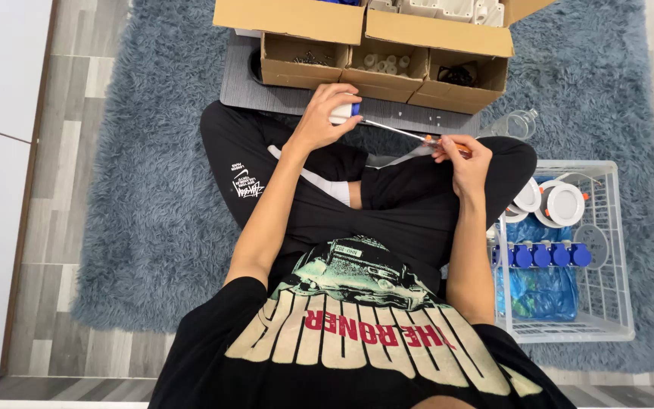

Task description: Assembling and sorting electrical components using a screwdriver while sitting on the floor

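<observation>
Hands (327,113) w/ screwdriver (410,136), white part (342,112)

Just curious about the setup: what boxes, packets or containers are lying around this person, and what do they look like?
Big cardboard box: top centre, brown, flaps open, white parts inside.
Three small cardboard boxes: in a row below it, brown, open, with small parts.
White wire basket: at right, holding round white pieces, blue caps and blue plastic bag.

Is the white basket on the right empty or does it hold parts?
Holding parts: the basket contains round white fittings, a row of blue-capped pieces and blue plastic.
</observation>
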